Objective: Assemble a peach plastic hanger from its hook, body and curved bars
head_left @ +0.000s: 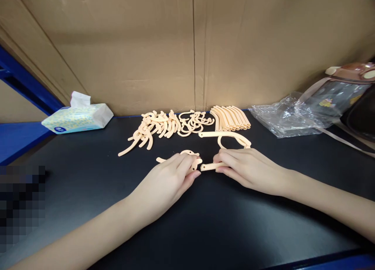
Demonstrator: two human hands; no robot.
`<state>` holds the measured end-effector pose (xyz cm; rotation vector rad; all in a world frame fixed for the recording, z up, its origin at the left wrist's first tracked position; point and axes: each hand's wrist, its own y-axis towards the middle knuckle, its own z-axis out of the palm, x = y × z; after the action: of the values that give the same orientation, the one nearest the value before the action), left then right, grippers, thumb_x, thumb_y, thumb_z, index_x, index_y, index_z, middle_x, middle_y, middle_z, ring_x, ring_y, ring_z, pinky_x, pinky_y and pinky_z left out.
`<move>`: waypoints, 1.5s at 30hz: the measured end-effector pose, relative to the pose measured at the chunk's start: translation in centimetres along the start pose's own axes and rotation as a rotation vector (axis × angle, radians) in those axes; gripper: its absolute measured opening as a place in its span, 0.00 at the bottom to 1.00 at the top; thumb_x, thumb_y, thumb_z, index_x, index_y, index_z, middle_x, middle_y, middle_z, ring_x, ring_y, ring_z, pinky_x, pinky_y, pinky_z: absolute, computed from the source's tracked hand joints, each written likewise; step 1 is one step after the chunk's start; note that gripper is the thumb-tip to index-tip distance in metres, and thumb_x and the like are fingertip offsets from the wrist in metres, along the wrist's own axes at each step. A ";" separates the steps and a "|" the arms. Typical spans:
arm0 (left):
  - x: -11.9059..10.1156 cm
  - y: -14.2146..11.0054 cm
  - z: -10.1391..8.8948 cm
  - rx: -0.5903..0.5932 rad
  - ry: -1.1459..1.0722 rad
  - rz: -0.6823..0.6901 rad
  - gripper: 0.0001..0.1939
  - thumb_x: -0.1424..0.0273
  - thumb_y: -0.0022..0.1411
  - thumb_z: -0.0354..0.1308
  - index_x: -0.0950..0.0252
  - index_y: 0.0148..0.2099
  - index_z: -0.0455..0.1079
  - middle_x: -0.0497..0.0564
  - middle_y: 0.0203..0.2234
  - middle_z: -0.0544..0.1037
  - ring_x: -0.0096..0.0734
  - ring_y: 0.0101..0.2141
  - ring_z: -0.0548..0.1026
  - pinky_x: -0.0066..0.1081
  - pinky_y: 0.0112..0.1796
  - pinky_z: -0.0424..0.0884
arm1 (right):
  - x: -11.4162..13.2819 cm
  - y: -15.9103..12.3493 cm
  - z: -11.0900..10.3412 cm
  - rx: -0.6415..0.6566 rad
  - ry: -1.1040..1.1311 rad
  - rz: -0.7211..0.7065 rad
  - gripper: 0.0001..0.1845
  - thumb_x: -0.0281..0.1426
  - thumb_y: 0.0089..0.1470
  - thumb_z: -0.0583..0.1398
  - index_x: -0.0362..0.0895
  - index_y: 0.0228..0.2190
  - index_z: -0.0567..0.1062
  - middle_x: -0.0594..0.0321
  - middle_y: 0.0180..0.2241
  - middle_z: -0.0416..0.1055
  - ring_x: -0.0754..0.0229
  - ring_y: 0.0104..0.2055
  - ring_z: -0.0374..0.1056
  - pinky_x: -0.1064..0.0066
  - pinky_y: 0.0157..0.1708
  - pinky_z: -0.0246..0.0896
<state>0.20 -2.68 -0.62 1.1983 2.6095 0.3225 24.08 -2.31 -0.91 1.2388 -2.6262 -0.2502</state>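
L grip (168,180) is closed on plastic pcs (195,166); R grip (249,166) pinches a plastic strip (208,167), tip nr L fingers. Pile (175,124) of pcs behind on blk counter (187,227).

Lighting: indoor, moderate, soft. Tabletop (252,223): black, broad pale sheen at lower left and lower right. Plastic bag (281,114): small bright glints. Cardboard backing (131,55): faint, soft-edged shading. Fine detail: slightly soft. Sides: wide-angle stretch. Left edge: pixelated block (17,207).
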 end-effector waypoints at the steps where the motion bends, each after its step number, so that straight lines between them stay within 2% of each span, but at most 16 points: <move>1: 0.1 0.0 0.1 0.002 0.028 0.033 0.05 0.73 0.68 0.46 0.66 0.41 0.62 0.48 0.30 0.70 0.29 0.27 0.68 0.27 0.26 0.62 | 0.0 0.0 0.1 -0.012 0.013 0.006 0.08 0.31 0.67 0.49 0.43 0.38 0.66 0.62 0.34 0.69 0.60 0.31 0.67 0.69 0.29 0.57; 4: 0.1 -0.1 0.3 -0.009 0.117 0.053 0.08 0.74 0.66 0.43 0.65 0.34 0.61 0.45 0.24 0.68 0.27 0.21 0.66 0.26 0.21 0.56 | 0.0 -0.1 0.2 -0.050 0.030 0.020 0.07 0.32 0.67 0.49 0.43 0.38 0.65 0.63 0.34 0.70 0.60 0.31 0.67 0.69 0.29 0.57; 8: -0.2 -0.3 0.2 0.051 0.161 -0.044 0.09 0.74 0.62 0.41 0.63 0.28 0.55 0.43 0.17 0.64 0.26 0.16 0.63 0.26 0.19 0.49 | 0.2 0.0 0.3 -0.058 0.032 0.004 0.07 0.32 0.67 0.49 0.43 0.37 0.65 0.63 0.33 0.71 0.60 0.31 0.67 0.69 0.29 0.57; 12: -0.1 -0.3 0.1 0.119 0.075 -0.070 0.09 0.72 0.63 0.40 0.62 0.29 0.53 0.43 0.17 0.64 0.27 0.16 0.62 0.25 0.20 0.50 | 0.2 0.1 0.3 -0.051 0.049 0.008 0.06 0.31 0.66 0.50 0.44 0.37 0.65 0.63 0.34 0.71 0.60 0.32 0.68 0.69 0.31 0.57; 18: 0.3 -0.3 0.2 0.094 0.055 0.003 0.10 0.69 0.67 0.41 0.62 0.31 0.52 0.44 0.21 0.67 0.27 0.18 0.64 0.25 0.20 0.53 | 0.3 0.0 0.5 -0.057 0.114 0.053 0.05 0.32 0.64 0.54 0.44 0.35 0.64 0.66 0.31 0.70 0.61 0.30 0.67 0.71 0.30 0.56; 23: 0.2 -0.2 0.4 0.087 0.135 0.046 0.13 0.63 0.67 0.49 0.62 0.32 0.52 0.44 0.21 0.68 0.29 0.19 0.67 0.25 0.19 0.54 | 0.4 -0.1 0.9 -0.057 0.168 0.066 0.05 0.31 0.64 0.55 0.44 0.34 0.65 0.66 0.30 0.70 0.62 0.30 0.67 0.72 0.30 0.55; 27: 0.3 -0.2 0.7 0.057 0.134 0.024 0.14 0.63 0.65 0.52 0.61 0.32 0.52 0.42 0.20 0.67 0.27 0.17 0.67 0.25 0.18 0.53 | 0.7 -0.1 1.0 -0.072 0.181 0.036 0.07 0.32 0.64 0.55 0.43 0.33 0.66 0.66 0.29 0.70 0.62 0.30 0.67 0.72 0.29 0.55; 36: 0.2 -0.3 0.7 0.053 0.081 0.070 0.15 0.62 0.70 0.44 0.62 0.31 0.52 0.42 0.19 0.66 0.26 0.16 0.65 0.25 0.18 0.52 | 0.9 0.0 1.0 -0.159 0.193 -0.016 0.13 0.36 0.66 0.51 0.42 0.31 0.66 0.62 0.29 0.71 0.62 0.29 0.67 0.73 0.28 0.56; 45: 0.1 -0.2 0.2 0.145 0.095 0.084 0.17 0.59 0.71 0.40 0.62 0.30 0.53 0.43 0.18 0.66 0.26 0.15 0.64 0.25 0.17 0.50 | 0.9 -0.4 1.3 -0.180 0.268 0.001 0.10 0.35 0.64 0.55 0.43 0.32 0.66 0.65 0.30 0.72 0.65 0.28 0.67 0.74 0.29 0.55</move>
<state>0.10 -2.73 -0.87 1.3745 2.7094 0.2138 23.46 -3.13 -2.10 1.1256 -2.3216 -0.2914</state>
